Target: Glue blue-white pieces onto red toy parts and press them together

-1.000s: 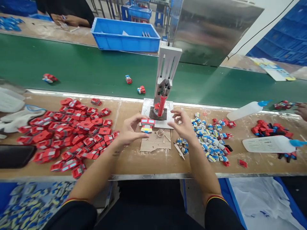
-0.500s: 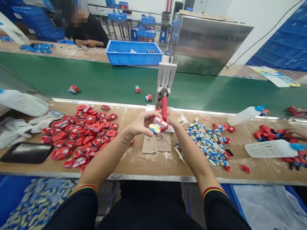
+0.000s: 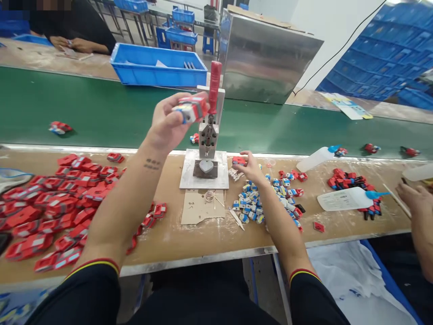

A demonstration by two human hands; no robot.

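Raised over the green belt, my left hand is closed around a red, white and blue toy car. The car is right beside the upright red handle of a toggle press. On the press's white base plate sits a grey heart-shaped block. My right hand pinches a small red toy part to the right of the press. Below that hand lies a pile of blue and white toy parts. Red car bodies are heaped at the left, partly behind my left forearm.
A blue crate stands beyond the green conveyor belt. White bottles lie on the right side of the bench. At the right edge is another person's hand. Cardboard lies before the press.
The press handle has swung from down to upright. My left hand has lifted the toy car up and leftward. My right hand has left the press and now holds a red part. The view has shifted.
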